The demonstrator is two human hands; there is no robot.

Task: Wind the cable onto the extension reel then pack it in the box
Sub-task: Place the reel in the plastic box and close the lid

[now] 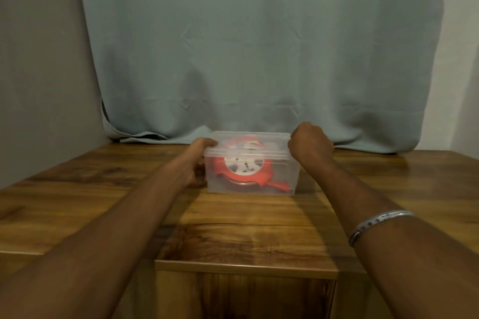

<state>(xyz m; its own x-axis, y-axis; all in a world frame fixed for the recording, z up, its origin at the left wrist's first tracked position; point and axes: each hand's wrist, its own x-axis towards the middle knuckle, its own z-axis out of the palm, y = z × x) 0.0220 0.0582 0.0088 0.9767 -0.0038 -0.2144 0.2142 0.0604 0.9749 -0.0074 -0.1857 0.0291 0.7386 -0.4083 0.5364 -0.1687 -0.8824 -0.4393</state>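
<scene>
A clear plastic box [293,176] with its lid [274,138] on stands at the far middle of the wooden table [246,230]. Inside it lies the orange extension reel [264,177] with a white round face; its cable is wound up, and an orange part pokes toward the box's front right corner. My left hand [197,160] grips the box's left end, thumb on the lid's edge. My right hand [309,144] is closed around the lid's right end.
A grey-green curtain [259,46] hangs right behind the box and spills onto the table's back edge. A raised wooden block or drawer front [246,267] sits at the table's near middle between my forearms. A silver bangle [375,223] circles my right wrist.
</scene>
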